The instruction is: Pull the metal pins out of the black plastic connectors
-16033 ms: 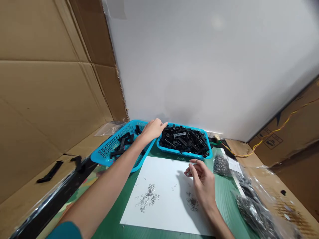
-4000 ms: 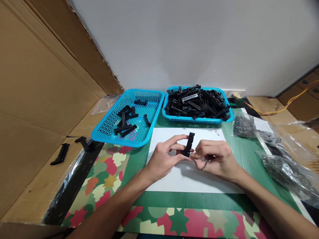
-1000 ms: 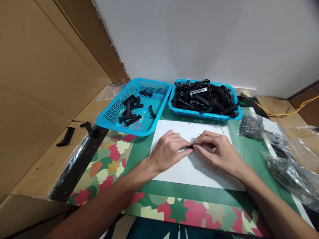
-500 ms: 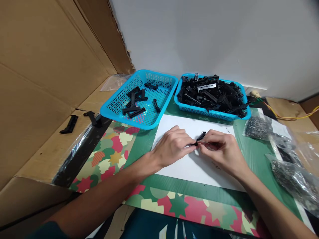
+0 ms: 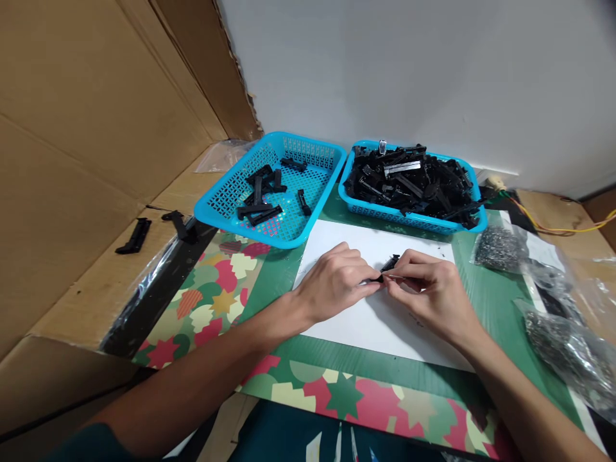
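Observation:
Over a white paper sheet (image 5: 337,324), my left hand (image 5: 339,282) pinches a small black plastic part (image 5: 391,262) between thumb and fingers; the part's far end sticks out beyond the fingertips. My right hand (image 5: 430,289) is closed at the near end of that part, thumb against forefinger. A thin shiny metal pin (image 5: 395,276) shows between its fingertips, lying close to the black part. Both sets of fingertips nearly meet, so where pin and part touch is hidden.
A blue basket (image 5: 240,224) holds several black parts; another blue basket (image 5: 404,219) is heaped with them. Bags of small metal pieces (image 5: 500,249) (image 5: 558,337) lie on the right. Two black parts (image 5: 135,236) (image 5: 180,226) lie on cardboard at left.
Both hands stay over the paper at the same black part. The right fingertips have shifted very slightly with the pin; the whole view has moved a little.

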Demonstrator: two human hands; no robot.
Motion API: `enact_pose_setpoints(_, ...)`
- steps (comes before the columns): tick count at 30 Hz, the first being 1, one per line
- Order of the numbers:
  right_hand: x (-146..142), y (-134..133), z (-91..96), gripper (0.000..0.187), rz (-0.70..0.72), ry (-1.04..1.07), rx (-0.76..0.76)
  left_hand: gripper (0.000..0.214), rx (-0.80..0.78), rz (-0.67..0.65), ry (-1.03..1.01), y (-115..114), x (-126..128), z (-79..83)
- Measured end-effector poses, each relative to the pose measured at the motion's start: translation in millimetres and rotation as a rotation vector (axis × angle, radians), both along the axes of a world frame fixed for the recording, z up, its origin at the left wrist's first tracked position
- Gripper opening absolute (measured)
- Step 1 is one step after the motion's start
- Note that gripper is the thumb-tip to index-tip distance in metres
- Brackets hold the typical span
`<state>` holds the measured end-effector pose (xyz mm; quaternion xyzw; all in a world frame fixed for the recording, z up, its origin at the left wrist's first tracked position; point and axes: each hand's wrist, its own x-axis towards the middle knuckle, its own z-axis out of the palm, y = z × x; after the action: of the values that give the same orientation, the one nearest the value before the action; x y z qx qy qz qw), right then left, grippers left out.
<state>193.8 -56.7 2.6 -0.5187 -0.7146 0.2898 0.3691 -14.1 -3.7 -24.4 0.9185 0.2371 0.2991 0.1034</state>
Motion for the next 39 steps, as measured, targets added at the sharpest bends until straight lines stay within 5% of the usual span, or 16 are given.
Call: enact_pose_setpoints(39,3.4,0.4,3.1,0.022,0.082,-0.160,0.011,0.017,0.008,0.004,0.063,1.8,-1.7,-0.5)
